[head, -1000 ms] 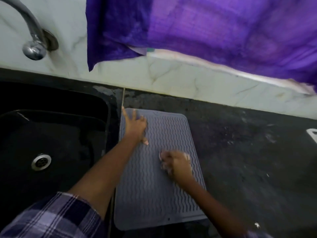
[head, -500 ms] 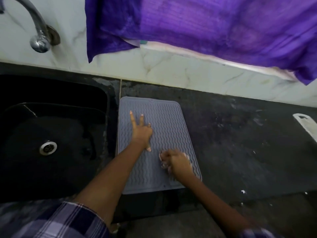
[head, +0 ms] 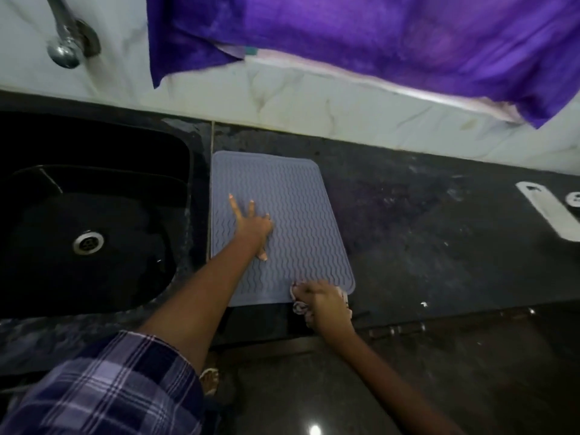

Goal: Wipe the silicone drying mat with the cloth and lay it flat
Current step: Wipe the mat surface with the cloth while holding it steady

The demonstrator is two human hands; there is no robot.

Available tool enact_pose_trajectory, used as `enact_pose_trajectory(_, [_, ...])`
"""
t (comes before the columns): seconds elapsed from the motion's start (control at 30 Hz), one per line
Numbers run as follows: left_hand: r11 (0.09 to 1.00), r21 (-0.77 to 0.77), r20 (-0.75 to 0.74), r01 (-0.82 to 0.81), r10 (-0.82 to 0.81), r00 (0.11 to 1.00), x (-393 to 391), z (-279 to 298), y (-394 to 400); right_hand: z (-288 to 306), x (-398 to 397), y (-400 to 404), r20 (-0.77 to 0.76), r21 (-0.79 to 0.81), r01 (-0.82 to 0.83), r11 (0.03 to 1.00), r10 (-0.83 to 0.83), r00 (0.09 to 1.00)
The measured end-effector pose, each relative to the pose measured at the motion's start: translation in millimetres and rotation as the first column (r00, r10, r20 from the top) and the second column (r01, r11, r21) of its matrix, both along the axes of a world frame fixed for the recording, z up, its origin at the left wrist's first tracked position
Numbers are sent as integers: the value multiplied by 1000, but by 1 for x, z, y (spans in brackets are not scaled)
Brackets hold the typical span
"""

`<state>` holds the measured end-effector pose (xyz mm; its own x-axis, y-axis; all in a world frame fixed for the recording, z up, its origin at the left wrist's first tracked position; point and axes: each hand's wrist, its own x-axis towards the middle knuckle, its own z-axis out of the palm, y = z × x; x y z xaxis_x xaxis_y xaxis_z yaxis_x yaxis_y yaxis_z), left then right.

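Observation:
A grey silicone drying mat (head: 295, 208) with wavy ridges lies flat on the dark countertop, just right of the sink. My left hand (head: 252, 226) presses on its left-middle part with fingers spread. My right hand (head: 323, 301) is at the mat's near right corner, closed around a small bunched cloth (head: 299, 307) that shows pale and patterned under the fingers. Most of the cloth is hidden by the hand.
A black sink (head: 88, 215) with a metal drain sits to the left, a tap (head: 67, 42) above it. Purple fabric (head: 376, 42) hangs over the marble backsplash. A white flat object (head: 549, 211) lies at the far right of the counter (head: 439, 230).
My right hand has slid the cloth toward me, from the mat's lower middle to its near right corner. My left hand stays pressed on the mat. The view has pulled back.

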<state>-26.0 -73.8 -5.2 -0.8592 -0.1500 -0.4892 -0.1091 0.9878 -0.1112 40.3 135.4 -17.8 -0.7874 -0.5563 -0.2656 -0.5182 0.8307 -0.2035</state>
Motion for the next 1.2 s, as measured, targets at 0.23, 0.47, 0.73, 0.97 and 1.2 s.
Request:
enact_pose_trajectory(0.23, [997,-63,27,35,-33,999,-5,-3,2,23,-86,-42,-19,-171,129,977,-134,991])
enact_pose_trajectory(0.47, [991,107,-67,82,-75,995,-68,16,-36,21,-56,-9,271,7,-5,1000,3,962])
enact_pose_trajectory(0.73, [993,-108,-43,42,-47,998,-171,-2,-78,25,-285,-163,-206,-134,44,990,-71,976])
enact_pose_trajectory(0.97, [977,-184,-31,109,-116,993,-195,-10,-77,-11,-269,-143,-215,-51,73,996,-82,973])
enact_pose_trajectory(1.2, [987,-130,19,89,-88,996,-190,-2,-74,30,-273,-116,92,10,65,998,-66,994])
